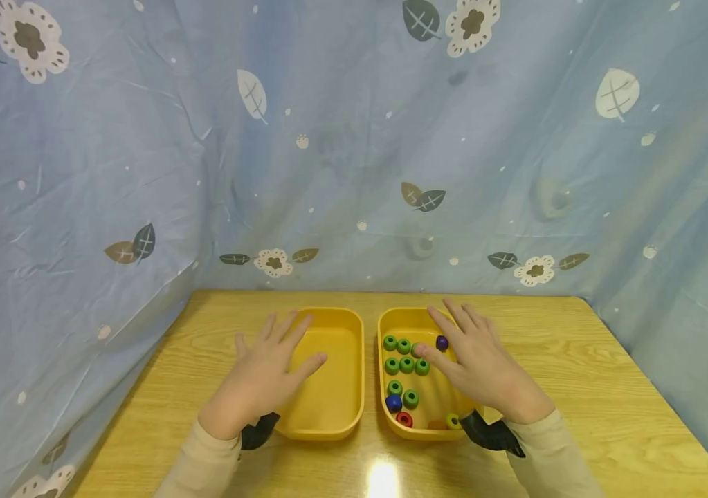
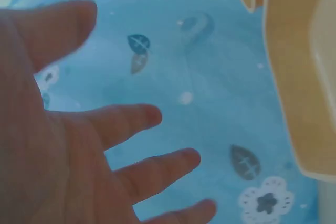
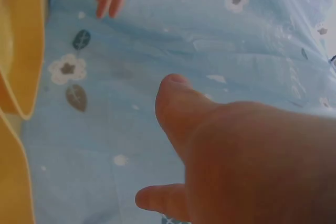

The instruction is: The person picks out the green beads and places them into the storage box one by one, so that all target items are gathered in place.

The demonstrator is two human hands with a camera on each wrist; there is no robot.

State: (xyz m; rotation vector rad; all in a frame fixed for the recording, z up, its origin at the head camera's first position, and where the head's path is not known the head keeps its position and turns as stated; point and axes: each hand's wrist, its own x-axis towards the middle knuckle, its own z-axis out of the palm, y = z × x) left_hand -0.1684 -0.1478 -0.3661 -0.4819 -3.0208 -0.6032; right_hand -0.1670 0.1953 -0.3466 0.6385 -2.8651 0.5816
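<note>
My left hand point(image 1: 266, 373) has its fingers spread and holds nothing; in the head view it overlaps the left side of a yellow tray point(image 1: 358, 373) that has no beads in it. With fingers likewise spread, my right hand point(image 1: 478, 363) overlaps the right side of a second yellow tray point(image 1: 381, 346). In that tray lie several green beads point(image 1: 406, 364), a blue bead point(image 1: 394, 403), a dark purple bead point(image 1: 442, 342), a red bead point(image 1: 404, 419), a yellow-green bead point(image 1: 452, 420) and an orange piece point(image 1: 437, 425). The right hand hides part of this tray.
Both trays stand side by side on a light wooden table point(image 1: 578, 387), a narrow gap between them. A blue cloth point(image 1: 341, 152) with leaf and flower prints hangs behind and at the sides. A black strap point(image 1: 492, 434) is at the right wrist, another point(image 1: 259, 430) at the left.
</note>
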